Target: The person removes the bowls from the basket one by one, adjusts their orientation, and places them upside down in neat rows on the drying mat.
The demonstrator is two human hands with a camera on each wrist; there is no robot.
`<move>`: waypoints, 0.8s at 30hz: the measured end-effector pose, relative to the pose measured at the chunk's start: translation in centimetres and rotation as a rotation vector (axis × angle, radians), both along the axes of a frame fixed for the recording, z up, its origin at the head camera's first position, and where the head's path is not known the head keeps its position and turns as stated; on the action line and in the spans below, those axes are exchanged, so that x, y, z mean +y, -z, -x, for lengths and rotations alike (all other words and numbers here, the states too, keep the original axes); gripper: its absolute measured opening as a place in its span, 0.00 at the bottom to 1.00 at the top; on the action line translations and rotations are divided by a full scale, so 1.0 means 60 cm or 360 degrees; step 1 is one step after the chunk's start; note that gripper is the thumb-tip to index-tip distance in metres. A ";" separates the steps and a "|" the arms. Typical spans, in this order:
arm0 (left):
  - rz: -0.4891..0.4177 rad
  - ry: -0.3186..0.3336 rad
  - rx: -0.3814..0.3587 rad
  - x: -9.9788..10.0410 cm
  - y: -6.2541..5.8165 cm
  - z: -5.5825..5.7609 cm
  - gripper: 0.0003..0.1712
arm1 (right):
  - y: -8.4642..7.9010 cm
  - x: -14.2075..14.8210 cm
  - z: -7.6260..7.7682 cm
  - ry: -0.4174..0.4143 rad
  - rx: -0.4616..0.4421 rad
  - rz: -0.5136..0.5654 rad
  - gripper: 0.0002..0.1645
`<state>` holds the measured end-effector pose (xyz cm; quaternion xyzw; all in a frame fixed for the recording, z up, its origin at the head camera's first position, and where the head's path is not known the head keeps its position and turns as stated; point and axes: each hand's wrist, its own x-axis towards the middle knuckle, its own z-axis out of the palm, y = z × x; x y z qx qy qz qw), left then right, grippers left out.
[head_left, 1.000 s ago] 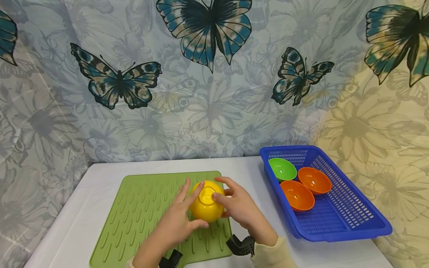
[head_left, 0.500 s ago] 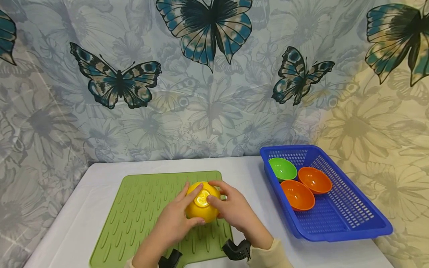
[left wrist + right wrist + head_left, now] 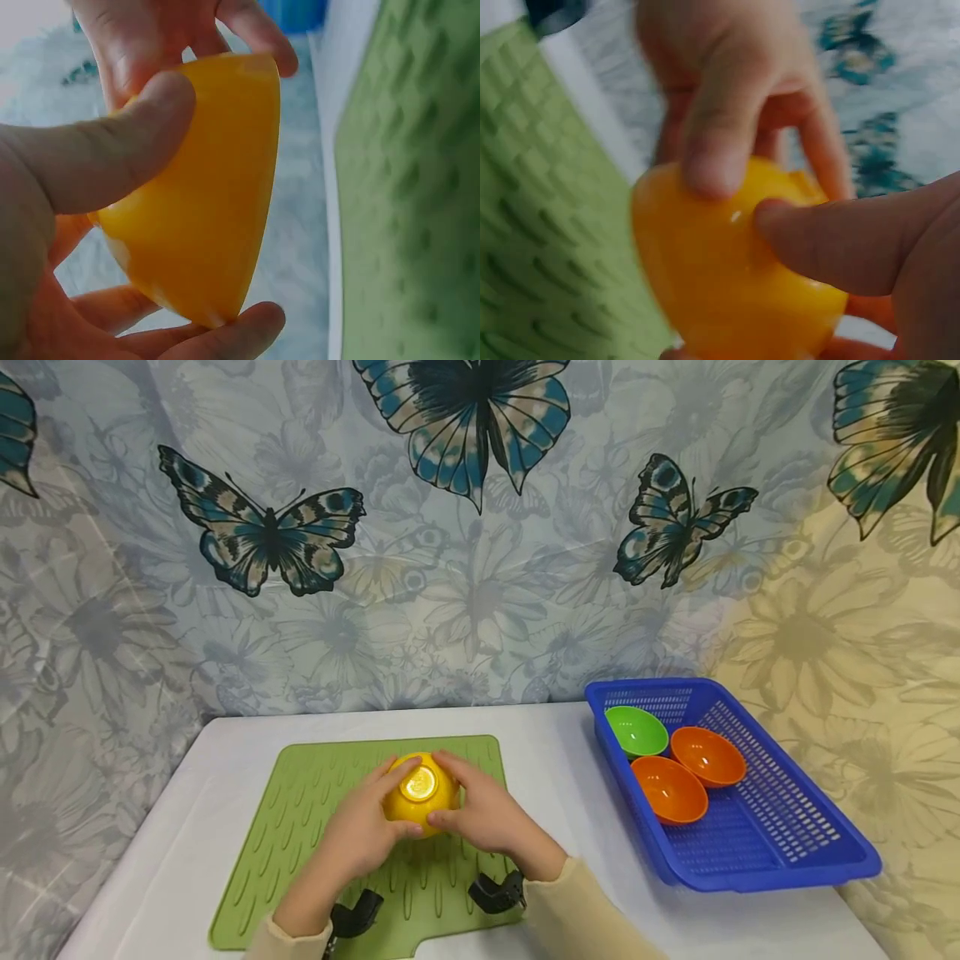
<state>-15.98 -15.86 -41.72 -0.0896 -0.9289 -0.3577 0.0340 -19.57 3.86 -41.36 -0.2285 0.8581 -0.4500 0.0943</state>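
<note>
while the yellow bowl [image 3: 420, 797] hangs bottom up over the mat [image 3: 300, 802], toward the mat's one o'clock, both grips are clamped on it: the left grip [image 3: 363, 822] wraps its nine o'clock side and the right grip [image 3: 483, 810] its three, thumbs low near seven and five, fingers reaching toward eleven and one. its base ring faces up, and the left wrist view shows the rim apart from the mat.

to handle it well, i'd share the hold evenly between both sides, since the shell looks smooth and glossy and could turn under a one-sided push. light pressure ought to be enough. if it is lowered, the rim should come down level, with no fingertip trapped beneath. the inside of this bowl is hidden.

the basket [image 3: 787, 877] stands near the mat's three o'clock on the desk [image 3: 558, 777]. it holds three bowls, open side up: from its middle, the green bowl [image 3: 636, 732] at ten, the near orange bowl [image 3: 670, 790] at nine, the far orange bowl [image 3: 708, 757] toward eleven, all close together.
</note>
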 end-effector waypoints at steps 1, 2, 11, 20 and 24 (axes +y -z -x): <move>0.0011 0.0004 0.0001 -0.014 0.002 0.008 0.50 | 0.004 -0.013 0.011 -0.0024 0.0045 -0.0070 0.47; 0.0019 0.0007 -0.0006 -0.029 0.005 0.017 0.50 | 0.007 -0.028 0.023 -0.0045 0.0078 -0.0124 0.48; 0.0068 -0.0091 -0.0071 -0.152 0.024 0.084 0.47 | 0.054 -0.172 0.109 -0.0110 0.0043 -0.0162 0.47; 0.0126 -0.0203 -0.0186 -0.216 0.040 0.115 0.49 | 0.076 -0.263 0.147 -0.0081 0.0096 -0.0236 0.44; 0.0132 -0.0247 -0.0260 -0.238 0.044 0.121 0.48 | 0.086 -0.293 0.154 -0.0085 0.0100 -0.0296 0.43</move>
